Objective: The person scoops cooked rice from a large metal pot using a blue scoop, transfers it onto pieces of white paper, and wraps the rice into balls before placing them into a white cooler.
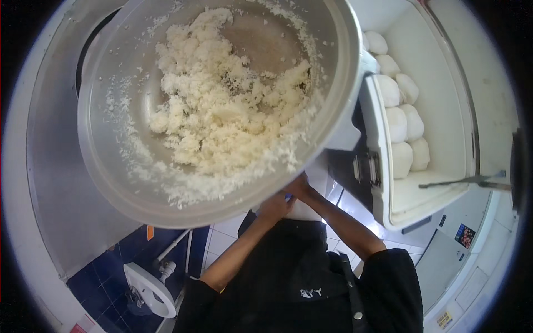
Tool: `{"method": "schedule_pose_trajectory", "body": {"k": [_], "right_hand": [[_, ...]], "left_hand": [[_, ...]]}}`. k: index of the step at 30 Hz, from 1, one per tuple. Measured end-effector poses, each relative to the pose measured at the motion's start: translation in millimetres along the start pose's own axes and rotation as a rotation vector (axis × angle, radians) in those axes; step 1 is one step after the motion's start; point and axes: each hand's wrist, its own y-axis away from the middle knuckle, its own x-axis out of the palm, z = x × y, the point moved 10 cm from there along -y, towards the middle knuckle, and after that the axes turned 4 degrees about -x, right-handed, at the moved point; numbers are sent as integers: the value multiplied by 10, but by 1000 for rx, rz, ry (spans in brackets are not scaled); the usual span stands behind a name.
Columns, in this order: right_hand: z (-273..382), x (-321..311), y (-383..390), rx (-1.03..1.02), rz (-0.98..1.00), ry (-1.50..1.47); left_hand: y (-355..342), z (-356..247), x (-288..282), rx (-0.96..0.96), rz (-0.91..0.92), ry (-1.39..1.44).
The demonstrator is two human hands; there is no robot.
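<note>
My left hand (pixel 275 207) and my right hand (pixel 298 186) are close together at my waist, just below the rim of a large metal pot (pixel 119 191). Both look curled, and a small bit of something blue (pixel 287 197) shows between them. What they hold is too small and too hidden to name. Something white (pixel 308 212) lies behind them against my black apron. Loose white cooked rice (pixel 222 111) is heaped in the pot, with grains stuck along its wall; bare metal shows near its far side.
Right of the pot stands an open white cooler box (pixel 444 111) with several rounded white lumps (pixel 397 125) stacked along its left wall. A metal counter (pixel 78 222) runs along the left. Below it are a white basin (pixel 150 288) and blue tiles (pixel 105 297).
</note>
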Motion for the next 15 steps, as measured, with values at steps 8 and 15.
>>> {"method": "schedule_pose_trajectory", "body": {"k": [8,15], "right_hand": [[94,-547,202,110,-342,-44],[-75,-1212,1566,502,-500,-10]], "left_hand": [[-27,-118,-230,33,31,47],[164,131,-27,-148,273,531]]}}
